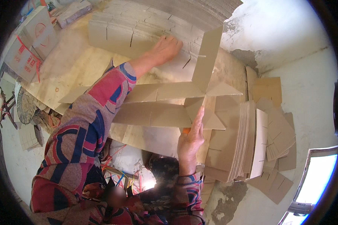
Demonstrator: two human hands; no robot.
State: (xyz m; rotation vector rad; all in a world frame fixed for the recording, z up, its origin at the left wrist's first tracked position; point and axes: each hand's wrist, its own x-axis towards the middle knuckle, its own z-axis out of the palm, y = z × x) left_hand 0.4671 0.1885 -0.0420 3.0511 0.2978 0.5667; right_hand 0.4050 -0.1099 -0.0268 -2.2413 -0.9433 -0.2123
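Cardboard divider strips [173,91], crossed near the right edge of the table [69,62], seem light, stiff, best gripped edgewise; right hand [191,143] fingers are straightened, left hand [167,48] fingers curled, both grips unclear.

You wear a long-sleeved, boldly patterned garment, and both your left hand [168,48] and your right hand [191,144] are bare. Starting just behind your left wrist, the left sleeve [79,131] is loose and creased: greyish-brown, speckled cloth carrying deep red panels, navy blocks and curved navy bands, some edged in thin pinkish red. Its cuff [129,71], nearest that hand, shows a band of navy. Behind your right wrist, the right sleeve [190,193] repeats the mix in narrower-looking stripes of navy, red and muted pinkish grey. Between the hands, closer to your body, dark cloth [163,168] bears a faint, paler pattern, too dim to make out.
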